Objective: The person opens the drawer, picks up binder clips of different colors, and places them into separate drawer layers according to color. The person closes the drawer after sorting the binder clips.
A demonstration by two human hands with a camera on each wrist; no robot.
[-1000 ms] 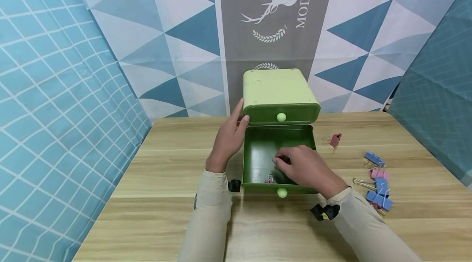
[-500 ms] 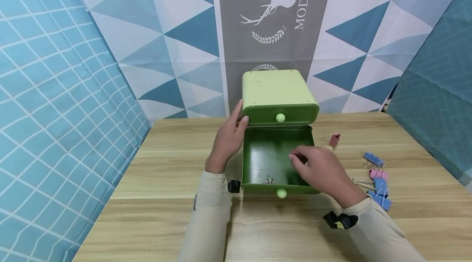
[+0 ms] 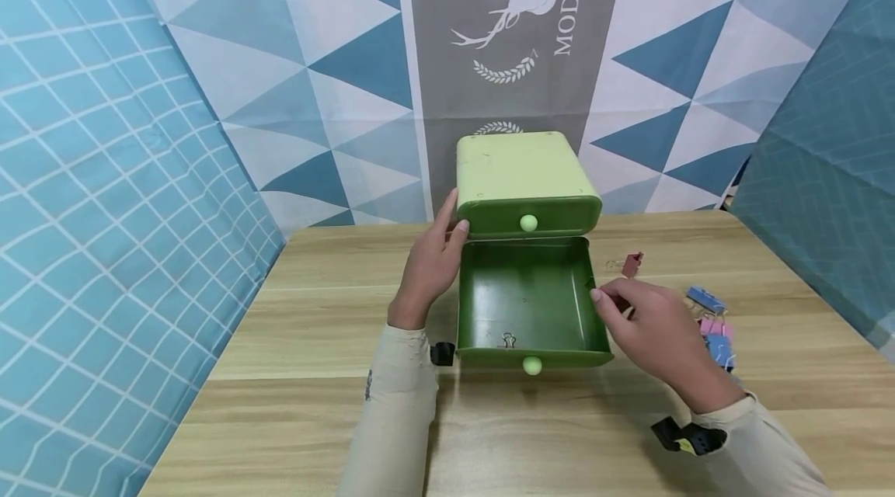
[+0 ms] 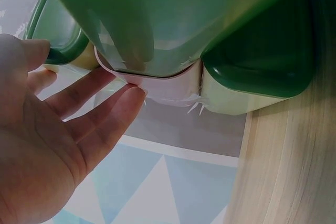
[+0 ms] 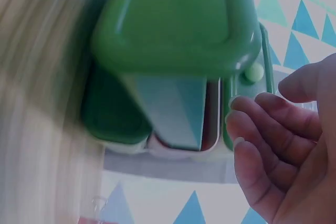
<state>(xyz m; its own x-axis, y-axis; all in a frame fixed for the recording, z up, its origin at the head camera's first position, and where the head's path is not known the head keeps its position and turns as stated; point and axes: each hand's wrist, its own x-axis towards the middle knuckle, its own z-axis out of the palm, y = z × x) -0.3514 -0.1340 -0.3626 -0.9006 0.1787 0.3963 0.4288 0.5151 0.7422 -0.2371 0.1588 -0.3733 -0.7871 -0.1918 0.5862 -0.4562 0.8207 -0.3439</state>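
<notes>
Guessing we're mid-loading the pulled-out drawer (image 3: 524, 299), one clip (image 3: 509, 340) inside near its front, left hand (image 3: 428, 268) fingers apart against the cabinet (image 3: 524, 167), right hand (image 3: 657, 330) looking empty, fingers loosely curled, so next we'd pinch a blue clip (image 3: 706, 300) off the bench (image 3: 315, 419).

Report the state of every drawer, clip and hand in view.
Top drawer: closed.
Middle drawer: pulled out.
Bottom drawer: closed.
Clip in middle drawer: handles up, body mostly hidden.
Red clip: apart on table.
Blue and pink clips: bunched on table, partly hidden.
Left hand: touching the cabinet.
Right hand: fingers loosely curled, holding nothing.
</notes>
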